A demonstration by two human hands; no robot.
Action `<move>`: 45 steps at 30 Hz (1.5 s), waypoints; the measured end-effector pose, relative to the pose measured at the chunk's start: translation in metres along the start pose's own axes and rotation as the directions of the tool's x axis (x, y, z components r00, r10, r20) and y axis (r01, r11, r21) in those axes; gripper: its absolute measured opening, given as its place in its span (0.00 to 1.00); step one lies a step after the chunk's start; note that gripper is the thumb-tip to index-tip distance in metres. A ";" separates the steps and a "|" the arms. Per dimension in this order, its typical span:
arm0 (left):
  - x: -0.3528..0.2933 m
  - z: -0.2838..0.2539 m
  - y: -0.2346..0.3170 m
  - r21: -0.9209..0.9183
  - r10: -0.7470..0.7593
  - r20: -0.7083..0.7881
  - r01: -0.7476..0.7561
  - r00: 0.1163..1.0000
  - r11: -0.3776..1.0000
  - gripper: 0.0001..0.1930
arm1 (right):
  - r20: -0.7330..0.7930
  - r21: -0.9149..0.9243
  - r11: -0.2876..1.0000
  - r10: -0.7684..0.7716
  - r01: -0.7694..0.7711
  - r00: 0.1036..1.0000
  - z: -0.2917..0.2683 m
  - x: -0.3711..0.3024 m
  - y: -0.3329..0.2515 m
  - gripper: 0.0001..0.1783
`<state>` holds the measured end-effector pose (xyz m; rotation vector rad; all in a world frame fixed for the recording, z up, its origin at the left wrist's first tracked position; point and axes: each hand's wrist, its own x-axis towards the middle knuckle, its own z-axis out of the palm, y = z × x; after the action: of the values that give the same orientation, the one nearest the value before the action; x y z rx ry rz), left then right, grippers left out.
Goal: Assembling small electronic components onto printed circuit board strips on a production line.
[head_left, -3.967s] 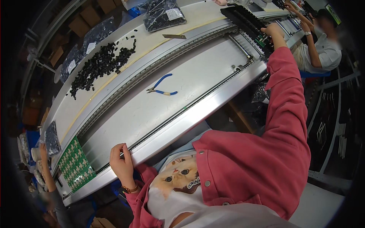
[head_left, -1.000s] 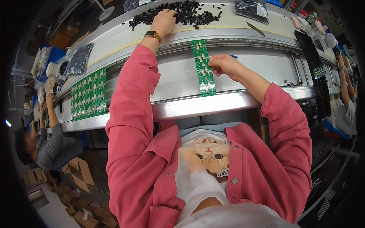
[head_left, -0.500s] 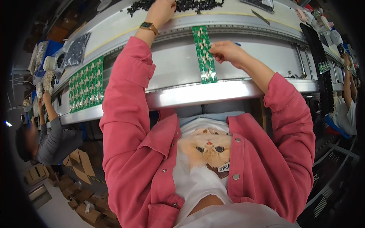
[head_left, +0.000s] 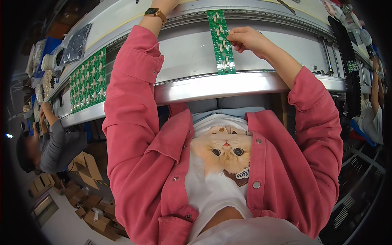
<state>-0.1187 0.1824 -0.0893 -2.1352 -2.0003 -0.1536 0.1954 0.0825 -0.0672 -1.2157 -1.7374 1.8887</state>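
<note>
A narrow green circuit board with pale connectors lies across the rails of a metal conveyor, its long side pointing away from me. Close against its right edge is my right hand, thumb and forefinger pinched together at the board's side. Whatever sits between those fingertips is too small or hidden to make out. My left hand reaches to the far side of the line, beyond the rail. The picture's top edge cuts off its fingers, so their state is hidden.
Several green boards form a panel on the conveyor at left. Beyond it lies a clear bag of dark parts. A black slotted rack stands at right. The metal front rail runs before me. Co-workers sit at both sides.
The view has shifted, so the bench sits higher in the picture and the pile of black parts has left it. My right hand stays beside the board, still pinched.
</note>
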 end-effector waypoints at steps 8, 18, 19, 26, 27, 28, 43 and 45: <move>-0.018 -0.037 -0.002 -0.273 -0.103 -0.055 0.084 0.993 0.958 0.10 | -0.149 -0.758 0.649 -0.275 0.069 0.950 -0.032 0.013 -0.048 0.11; -0.102 -0.134 0.081 -0.712 0.060 -0.064 -0.088 0.996 0.697 0.09 | -0.178 -0.971 0.233 -0.528 -0.060 0.830 -0.087 0.144 -0.030 0.10; -0.108 -0.137 0.085 -0.746 0.105 -0.081 -0.130 0.991 0.654 0.09 | -0.196 -0.972 0.215 -0.533 -0.092 0.823 -0.091 0.147 -0.028 0.10; -0.148 -0.146 0.096 -0.724 0.132 -0.030 -0.112 0.991 0.681 0.10 | -0.113 -0.960 0.256 -0.730 0.116 0.674 -0.054 0.123 -0.053 0.09; -0.152 -0.149 0.100 -0.719 0.157 -0.049 -0.144 0.986 0.680 0.10 | -0.109 -0.958 0.260 -0.719 0.120 0.686 -0.054 0.125 -0.054 0.09; -0.156 -0.153 0.104 -0.713 0.180 -0.068 -0.174 0.981 0.679 0.10 | -0.104 -0.957 0.263 -0.709 0.125 0.698 -0.054 0.127 -0.054 0.09; -0.237 -0.163 0.141 -0.747 -0.032 -0.142 -0.087 0.989 0.659 0.11 | -0.017 -0.516 0.790 -0.396 0.331 0.918 -0.009 -0.007 -0.050 0.10; -0.239 -0.156 0.147 -0.757 -0.064 -0.132 -0.059 0.989 0.651 0.11 | 0.032 -0.429 0.791 -0.469 0.436 0.882 -0.001 -0.032 -0.033 0.08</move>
<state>0.0207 -0.0934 -0.0026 -2.4354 -2.0518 -1.3447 0.2051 0.0679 -0.0246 -0.8606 -2.2289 1.2055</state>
